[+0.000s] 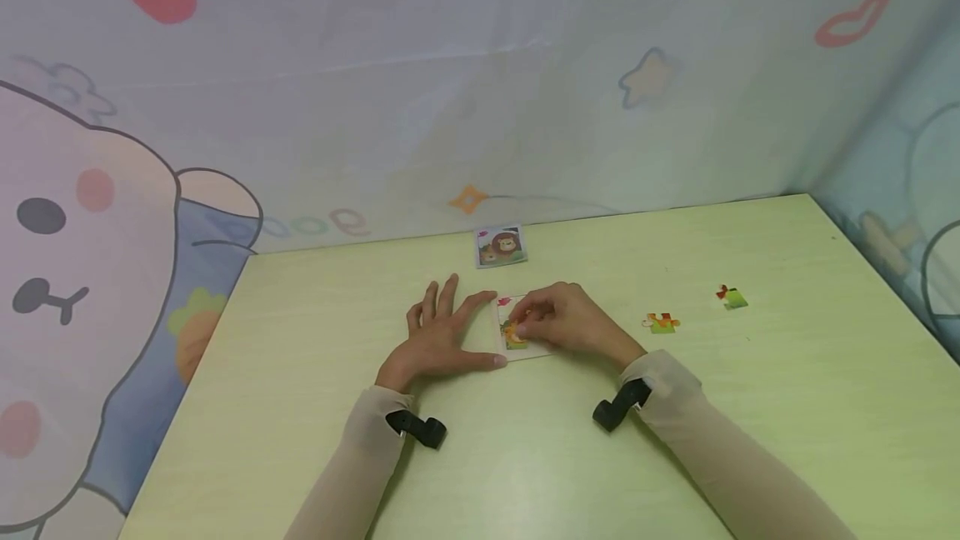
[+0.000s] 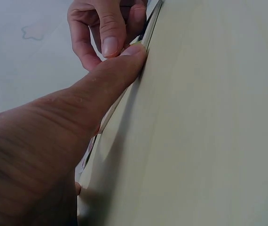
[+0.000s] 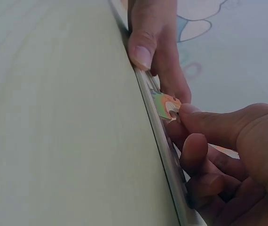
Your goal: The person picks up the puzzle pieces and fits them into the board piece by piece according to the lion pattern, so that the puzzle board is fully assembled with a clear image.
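Note:
A small white puzzle board (image 1: 534, 354) lies on the table between the two hands, with a pink printed mark in its upper left corner. My left hand (image 1: 438, 340) is spread beside it, the straight index fingertip at its upper left corner and the thumb at the lower left. Over the board, my right hand (image 1: 566, 319) pinches an orange and green puzzle piece (image 3: 167, 104) between thumb and index finger, its other fingers curled. That piece sits in the board's left part. Much of the board's right side is hidden under the right hand.
Two loose puzzle pieces lie to the right: an orange and green one (image 1: 663, 323) and a red and green one (image 1: 732, 297) farther off. Behind the board is a lion picture card (image 1: 501, 247). A printed cloth backdrop (image 1: 420, 107) rises along the table's back edge.

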`<state>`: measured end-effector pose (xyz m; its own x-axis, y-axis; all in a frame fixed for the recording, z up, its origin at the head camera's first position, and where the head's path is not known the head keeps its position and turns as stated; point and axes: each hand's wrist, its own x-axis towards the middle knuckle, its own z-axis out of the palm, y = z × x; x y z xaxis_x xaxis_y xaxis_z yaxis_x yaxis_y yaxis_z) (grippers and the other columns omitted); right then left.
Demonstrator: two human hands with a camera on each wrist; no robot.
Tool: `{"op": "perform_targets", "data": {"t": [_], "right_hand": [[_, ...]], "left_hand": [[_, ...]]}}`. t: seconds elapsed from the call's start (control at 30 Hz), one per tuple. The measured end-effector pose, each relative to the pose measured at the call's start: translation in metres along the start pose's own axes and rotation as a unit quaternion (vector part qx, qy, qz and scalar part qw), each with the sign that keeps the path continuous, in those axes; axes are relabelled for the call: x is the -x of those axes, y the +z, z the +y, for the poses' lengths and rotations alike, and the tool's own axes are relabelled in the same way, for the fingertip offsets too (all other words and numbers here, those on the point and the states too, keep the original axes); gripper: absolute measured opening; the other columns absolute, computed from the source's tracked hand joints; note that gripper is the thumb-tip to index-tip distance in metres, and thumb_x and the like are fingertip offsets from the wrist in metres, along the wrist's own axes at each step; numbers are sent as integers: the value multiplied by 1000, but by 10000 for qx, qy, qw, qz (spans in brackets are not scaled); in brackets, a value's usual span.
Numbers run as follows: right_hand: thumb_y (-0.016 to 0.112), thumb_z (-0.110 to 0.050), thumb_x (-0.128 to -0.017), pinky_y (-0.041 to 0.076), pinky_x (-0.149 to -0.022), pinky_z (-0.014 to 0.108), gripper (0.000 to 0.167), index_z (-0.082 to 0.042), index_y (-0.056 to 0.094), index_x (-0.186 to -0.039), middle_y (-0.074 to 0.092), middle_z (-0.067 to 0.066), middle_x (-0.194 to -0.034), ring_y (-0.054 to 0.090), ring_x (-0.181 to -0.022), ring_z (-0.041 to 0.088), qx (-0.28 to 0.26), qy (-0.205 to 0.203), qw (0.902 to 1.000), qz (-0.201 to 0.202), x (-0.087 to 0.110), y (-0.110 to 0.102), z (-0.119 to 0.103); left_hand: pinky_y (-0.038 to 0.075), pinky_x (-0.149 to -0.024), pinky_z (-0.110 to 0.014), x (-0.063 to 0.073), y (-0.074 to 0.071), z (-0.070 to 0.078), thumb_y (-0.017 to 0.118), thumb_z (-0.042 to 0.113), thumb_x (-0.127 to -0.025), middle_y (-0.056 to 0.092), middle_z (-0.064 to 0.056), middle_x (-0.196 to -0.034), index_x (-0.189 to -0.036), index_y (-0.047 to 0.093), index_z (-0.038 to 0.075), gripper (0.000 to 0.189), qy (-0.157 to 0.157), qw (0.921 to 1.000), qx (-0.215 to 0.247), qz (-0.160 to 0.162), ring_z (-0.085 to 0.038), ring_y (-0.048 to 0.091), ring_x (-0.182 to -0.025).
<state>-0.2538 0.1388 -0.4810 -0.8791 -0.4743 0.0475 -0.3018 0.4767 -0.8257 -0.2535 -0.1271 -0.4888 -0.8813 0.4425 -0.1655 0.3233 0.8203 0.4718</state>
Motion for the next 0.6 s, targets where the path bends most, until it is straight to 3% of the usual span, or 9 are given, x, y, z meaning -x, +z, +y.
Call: {"op": "perform_targets", "data": {"t": [0.2,0.43,0.6], "right_hand": [[82,-16,-94,47,-60,23,10,-18,83,-104,77,-5,-81,59,-62,7,13,-188,9998,-65,0,4,-2],[81,-14,-95,49,-72,23,11,-15,82,-106,75,-5,-87,60,-77,6,590,-579,9966,11,2,7,-6],[82,-18,-95,44,-70,23,12,-15,84,-107,70,-5,-85,53,-77,8,1020,-717,9922,53,2,8,-5]], "left_hand": [[-2,-126,-70,-1,0,-2,78,79,-79,-12,-13,-182,-164,28,53,102,8,10000,63,2,-47,-19,-166],[-2,-125,-71,-1,2,-3,78,78,-79,-12,-14,-182,-165,29,52,102,42,9999,125,40,-48,-19,-166],[-1,-125,-72,1,0,0,78,79,-80,-11,-14,-182,-164,29,53,101,82,9999,143,31,-49,-18,-166]]}}
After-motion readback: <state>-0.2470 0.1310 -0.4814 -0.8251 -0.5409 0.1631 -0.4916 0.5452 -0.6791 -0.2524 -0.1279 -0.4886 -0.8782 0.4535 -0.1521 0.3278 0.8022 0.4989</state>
